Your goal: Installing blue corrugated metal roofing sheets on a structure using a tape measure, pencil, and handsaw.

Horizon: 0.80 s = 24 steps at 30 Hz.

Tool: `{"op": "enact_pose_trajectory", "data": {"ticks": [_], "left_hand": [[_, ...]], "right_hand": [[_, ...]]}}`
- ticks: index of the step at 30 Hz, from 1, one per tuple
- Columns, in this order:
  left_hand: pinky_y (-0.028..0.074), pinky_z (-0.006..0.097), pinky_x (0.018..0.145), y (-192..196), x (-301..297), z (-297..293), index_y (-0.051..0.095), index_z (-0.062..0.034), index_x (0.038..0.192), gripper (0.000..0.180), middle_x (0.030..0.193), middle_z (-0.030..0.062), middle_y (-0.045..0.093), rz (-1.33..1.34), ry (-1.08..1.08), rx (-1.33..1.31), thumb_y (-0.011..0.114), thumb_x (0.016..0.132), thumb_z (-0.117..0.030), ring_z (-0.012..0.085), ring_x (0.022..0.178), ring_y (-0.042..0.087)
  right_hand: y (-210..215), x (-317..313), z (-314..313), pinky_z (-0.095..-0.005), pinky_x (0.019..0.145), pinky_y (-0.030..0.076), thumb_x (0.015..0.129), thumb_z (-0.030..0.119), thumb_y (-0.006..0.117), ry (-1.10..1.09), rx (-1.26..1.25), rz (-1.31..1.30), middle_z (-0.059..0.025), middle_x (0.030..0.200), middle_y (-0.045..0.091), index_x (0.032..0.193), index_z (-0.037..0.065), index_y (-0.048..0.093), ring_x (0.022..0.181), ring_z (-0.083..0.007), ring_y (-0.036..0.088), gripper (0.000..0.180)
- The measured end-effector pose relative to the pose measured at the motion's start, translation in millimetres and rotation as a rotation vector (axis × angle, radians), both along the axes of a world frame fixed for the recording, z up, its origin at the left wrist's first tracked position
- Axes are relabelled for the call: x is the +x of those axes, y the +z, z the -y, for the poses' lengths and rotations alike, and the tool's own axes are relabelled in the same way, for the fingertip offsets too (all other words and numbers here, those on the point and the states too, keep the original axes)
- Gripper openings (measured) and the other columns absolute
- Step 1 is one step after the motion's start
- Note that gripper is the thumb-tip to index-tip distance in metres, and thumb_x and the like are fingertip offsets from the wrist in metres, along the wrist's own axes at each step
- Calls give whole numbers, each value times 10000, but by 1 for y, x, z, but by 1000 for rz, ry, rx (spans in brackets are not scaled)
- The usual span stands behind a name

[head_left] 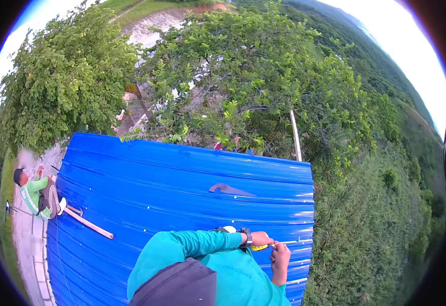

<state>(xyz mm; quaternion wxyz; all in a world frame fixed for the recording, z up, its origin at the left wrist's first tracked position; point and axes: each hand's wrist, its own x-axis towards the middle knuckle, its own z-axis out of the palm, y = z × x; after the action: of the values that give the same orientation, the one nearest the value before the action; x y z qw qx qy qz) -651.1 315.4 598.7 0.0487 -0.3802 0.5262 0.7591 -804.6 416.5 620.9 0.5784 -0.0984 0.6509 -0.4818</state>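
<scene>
My left hand (260, 238), a dark watch at its wrist, is closed around a yellow tape measure (258, 248) that shows only partly beneath the fingers. Close beside it my right hand (280, 259) is raised, its fingers pinched at the pale end of the tape. Both are just above the blue ribbed metal roof (182, 173), near its right edge. My left arm, in a teal sleeve (197, 242), crosses in front of me. A grey handsaw (231, 190) lies flat on the sheets farther up.
At the left roof edge sits a person (36, 194) in a green top. A wooden strip (89, 222) lies on the roof near their feet. A pale upright board (296, 135) stands past the far edge. Trees (264, 86) crowd that edge; brushy slope (366, 234) drops away rightward.
</scene>
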Motion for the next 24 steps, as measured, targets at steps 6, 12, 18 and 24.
{"op": "enact_pose_trajectory", "data": {"ticks": [6, 12, 18, 24], "left_hand": [[541, 392, 643, -36, -10, 1, 716, -34, 927, 344, 852, 98, 707, -119, -312, -330, 541, 921, -330, 223, 693, 682], [517, 371, 712, -41, -18, 12, 724, -69, 933, 329, 878, 55, 708, -239, -342, -451, 570, 935, -359, 167, 790, 643], [494, 377, 682, -16, -24, 12, 710, -68, 887, 296, 793, 51, 688, -92, -432, -473, 607, 916, -343, 172, 717, 611], [517, 421, 744, -20, -24, 3, 747, -55, 891, 341, 858, 134, 731, -95, -363, -392, 578, 897, -352, 256, 799, 679]], "right_hand": [[6, 14, -15, -235, 373, 285, 969, 199, 683, -138, 0, -53, 3, 762, 571, 1010, 59, 642, 459, -33, 404, 152], [10, 7, -24, -224, 386, 293, 987, 257, 698, -39, -22, -190, 29, 768, 575, 1073, 61, 663, 466, -10, 394, 217], [3, -1, -32, -232, 388, 308, 985, 257, 692, -57, 4, -204, 29, 719, 565, 1015, 57, 673, 461, -19, 391, 203], [2, -4, -38, -240, 384, 276, 985, 272, 689, -87, -1, -207, 63, 582, 448, 892, 80, 652, 438, -29, 358, 216]]}}
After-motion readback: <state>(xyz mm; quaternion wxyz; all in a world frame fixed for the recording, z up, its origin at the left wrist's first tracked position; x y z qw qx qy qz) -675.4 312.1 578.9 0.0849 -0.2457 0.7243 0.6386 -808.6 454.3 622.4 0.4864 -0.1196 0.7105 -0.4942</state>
